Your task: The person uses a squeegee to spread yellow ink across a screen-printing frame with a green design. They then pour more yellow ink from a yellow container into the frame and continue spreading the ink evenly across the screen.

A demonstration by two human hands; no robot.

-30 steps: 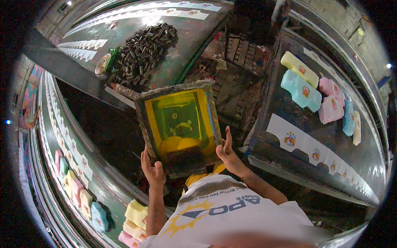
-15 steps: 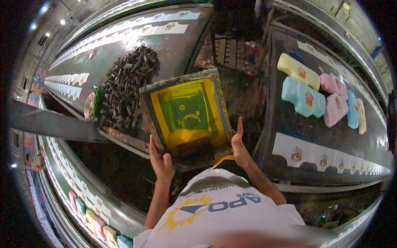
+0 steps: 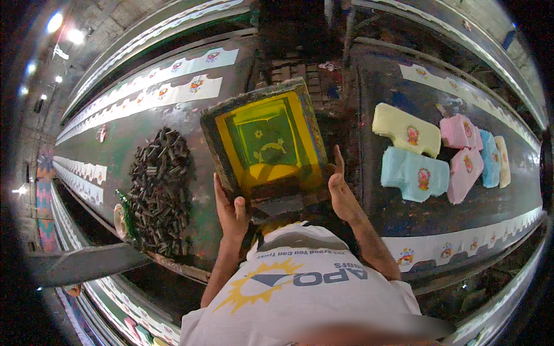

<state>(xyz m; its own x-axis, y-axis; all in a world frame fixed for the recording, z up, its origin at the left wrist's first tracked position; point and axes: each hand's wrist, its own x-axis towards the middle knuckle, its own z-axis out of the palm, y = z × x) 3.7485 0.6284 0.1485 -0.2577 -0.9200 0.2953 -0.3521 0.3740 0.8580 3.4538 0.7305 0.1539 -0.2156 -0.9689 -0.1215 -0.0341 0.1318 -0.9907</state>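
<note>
Between my two hands is a screen printing frame (image 3: 266, 124), with dark, worn edges, a yellow-green mesh and a small motif of flowers and a curved shape. It tilts slightly in front of my body. My left hand (image 3: 232, 212) presses against its near left edge, thumb raised and fingers stretched along the side. On the opposite edge, my right hand (image 3: 343, 193) bears in with its palm, fingers pointing up. Dark residue covers the near end of the mesh. The undersides of the frame and some fingertips are hidden.
On the left table (image 3: 210, 124) lies a heap of dark stick-like pieces (image 3: 158, 193), beside a round pale container (image 3: 119, 221). Stacks of yellow (image 3: 398, 124), blue (image 3: 404, 173) and pink cloth (image 3: 466, 167) sit on the right table. Rows of white printed pieces (image 3: 203, 86) line the tables.
My view has shifted, so both tables and the heap sit differently in the picture. The frame stays between my hands, slightly turned, and the heap appears farther from it.
</note>
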